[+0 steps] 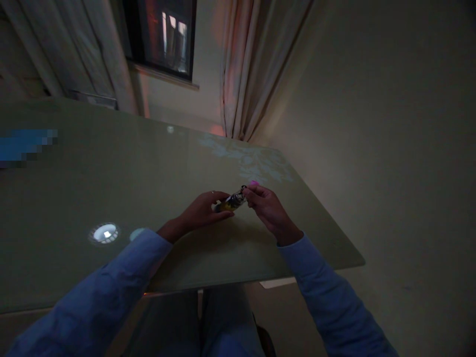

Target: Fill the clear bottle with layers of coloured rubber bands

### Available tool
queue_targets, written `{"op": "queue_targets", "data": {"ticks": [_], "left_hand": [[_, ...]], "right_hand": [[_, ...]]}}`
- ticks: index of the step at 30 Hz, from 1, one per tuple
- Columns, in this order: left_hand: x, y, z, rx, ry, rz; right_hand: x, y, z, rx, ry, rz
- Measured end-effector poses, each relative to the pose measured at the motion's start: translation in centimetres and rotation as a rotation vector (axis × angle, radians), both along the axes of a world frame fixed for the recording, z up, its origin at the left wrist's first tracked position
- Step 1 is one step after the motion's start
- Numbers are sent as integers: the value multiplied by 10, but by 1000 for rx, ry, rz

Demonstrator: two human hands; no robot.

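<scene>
My left hand (208, 210) is closed around a small clear bottle (232, 202) with yellow and dark markings, tilted with its upper end to the right. At that end sits a small black looped piece (243, 189). The fingertips of my right hand (266, 203) are pinched together against this piece. A bright pink bit (254, 183) shows just behind the right fingers; whether it is joined to the looped piece, I cannot tell. Both hands are just above the table, and the fingers partly cover the bottle.
The pale glossy table (111, 188) carries a lamp reflection (105, 233) and a leaf pattern (253, 158) towards its far right corner. A blurred blue item (22, 145) lies at the left. Curtains (241, 69) and a dark window (167, 39) are behind; a wall (390, 148) stands to the right.
</scene>
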State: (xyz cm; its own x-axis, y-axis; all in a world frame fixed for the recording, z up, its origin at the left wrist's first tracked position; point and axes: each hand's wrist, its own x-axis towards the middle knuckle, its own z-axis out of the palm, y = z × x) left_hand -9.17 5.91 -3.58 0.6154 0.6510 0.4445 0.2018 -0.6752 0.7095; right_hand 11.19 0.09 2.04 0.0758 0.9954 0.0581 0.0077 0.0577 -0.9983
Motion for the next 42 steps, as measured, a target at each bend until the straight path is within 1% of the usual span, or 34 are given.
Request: {"op": "queue_targets", "data": {"ticks": [5, 13, 22, 25, 32, 36, 42], "left_hand": [[0, -1, 3, -48, -6, -10], [0, 1, 1, -41, 8, -4], [0, 1, 0, -19, 20, -11], [0, 0, 1, -10, 34, -7], [0, 1, -1, 14, 67, 2], [-1, 1, -3, 13, 67, -8], [-1, -1, 3, -25, 54, -33]], "right_hand": [[1, -2, 0, 12, -96, -55], [9, -10, 10, 133, -353, -43], [16, -6, 7, 224, -469, -52], [20, -5, 12, 247, -558, -27], [23, -8, 31, 272, -787, 117], [23, -10, 35, 262, -818, 137], [27, -7, 33, 263, -762, 120]]}}
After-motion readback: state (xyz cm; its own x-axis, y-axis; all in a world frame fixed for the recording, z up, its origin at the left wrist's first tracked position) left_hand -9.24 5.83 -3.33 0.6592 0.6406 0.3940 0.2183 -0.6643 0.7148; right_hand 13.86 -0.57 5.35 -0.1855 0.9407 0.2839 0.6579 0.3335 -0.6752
